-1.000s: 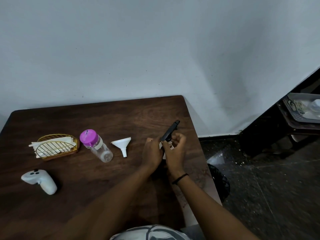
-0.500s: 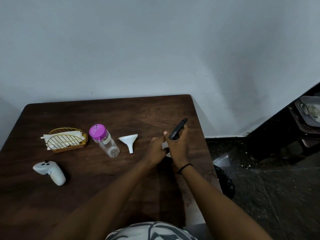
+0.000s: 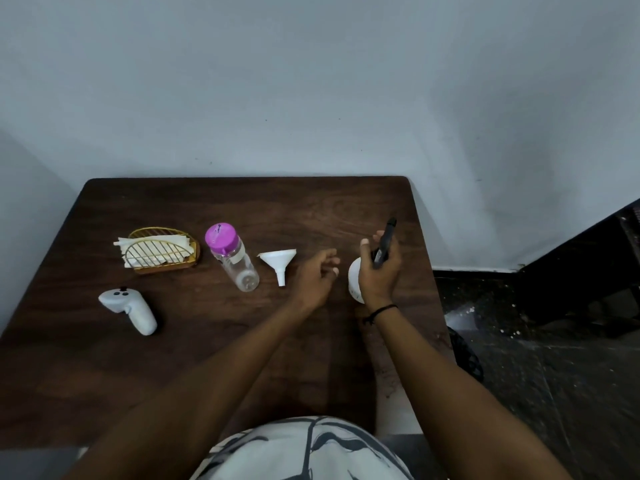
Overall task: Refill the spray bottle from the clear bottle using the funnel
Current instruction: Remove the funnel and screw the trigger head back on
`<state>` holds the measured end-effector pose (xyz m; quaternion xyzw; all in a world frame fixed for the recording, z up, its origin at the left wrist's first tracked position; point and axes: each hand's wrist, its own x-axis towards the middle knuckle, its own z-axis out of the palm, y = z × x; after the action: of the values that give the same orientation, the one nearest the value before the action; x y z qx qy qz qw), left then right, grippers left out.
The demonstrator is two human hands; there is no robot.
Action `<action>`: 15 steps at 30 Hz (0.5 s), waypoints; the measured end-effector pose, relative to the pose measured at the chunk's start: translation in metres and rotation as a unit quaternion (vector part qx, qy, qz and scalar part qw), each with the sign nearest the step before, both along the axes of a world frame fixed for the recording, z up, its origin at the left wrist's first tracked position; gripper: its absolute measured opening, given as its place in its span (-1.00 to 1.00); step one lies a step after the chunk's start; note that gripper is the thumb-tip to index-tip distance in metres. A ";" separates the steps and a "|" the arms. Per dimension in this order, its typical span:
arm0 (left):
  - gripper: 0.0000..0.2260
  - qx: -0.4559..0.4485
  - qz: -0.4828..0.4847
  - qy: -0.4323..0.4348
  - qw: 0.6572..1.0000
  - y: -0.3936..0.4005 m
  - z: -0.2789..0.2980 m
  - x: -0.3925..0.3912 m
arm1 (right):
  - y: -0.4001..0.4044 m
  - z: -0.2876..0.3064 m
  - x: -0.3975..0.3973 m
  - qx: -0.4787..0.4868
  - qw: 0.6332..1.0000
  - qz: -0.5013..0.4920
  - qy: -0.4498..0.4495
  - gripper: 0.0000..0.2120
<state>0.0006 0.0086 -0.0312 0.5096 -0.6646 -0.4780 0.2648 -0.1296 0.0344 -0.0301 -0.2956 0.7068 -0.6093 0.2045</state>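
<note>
Fingers (image 3: pixel 327 254) of the left hand (image 3: pixel 313 280) loose and spread, holding nothing, now off the spray bottle (image 3: pixel 354 278) gripped half a second ago. Hovering just right of the funnel (image 3: pixel 280 261), between it and the bottle. Right hand (image 3: pixel 379 275) farther right of the funnel, fingers curled round the black spray head (image 3: pixel 384 242), nozzle pointing away toward the wall. White bottle body showing just below and left of that fist; whether the head is already unscrewed and clear of the neck cannot be told, the joint being hidden by the hand.

Likely meaning: steadying grip no longer needed, so head probably loose or off, and left hand free to reach for the funnel. Filling not yet begun: funnel lying on its side on the table (image 3: pixel 242 209), spout toward the person. Clear bottle (image 3: pixel 235 261) just left of the funnel, also on its side, pink cap (image 3: pixel 221 237) on.

Count: one spray bottle, one spray head, one funnel, one clear bottle with one pink cap. Also one gold wire basket (image 3: pixel 162 252) of napkins well left of the funnel, one white controller (image 3: pixel 130 308) left and nearer the person, two hands, one black wristband (image 3: pixel 381 310) on the right wrist.
</note>
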 end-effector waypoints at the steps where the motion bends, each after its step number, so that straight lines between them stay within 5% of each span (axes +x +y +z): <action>1: -0.63 0.003 0.014 0.004 1.000 0.001 0.002 0.002 | 0.002 0.003 0.000 -0.007 1.000 0.014 -0.011 -0.74; 8: -0.76 0.017 0.084 0.050 0.995 0.008 0.013 0.021 | 0.044 0.045 -0.004 -0.020 0.981 0.181 -0.067 -0.81; 15: -0.79 -0.020 0.110 0.072 0.991 0.017 0.013 0.057 | 0.107 0.039 -0.007 0.202 0.885 0.409 -0.090 -0.87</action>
<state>0.0575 0.0255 -0.0179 0.5384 -0.5932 -0.4680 0.3731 -0.1367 0.1419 0.0092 -0.4548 0.6091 -0.3396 0.5539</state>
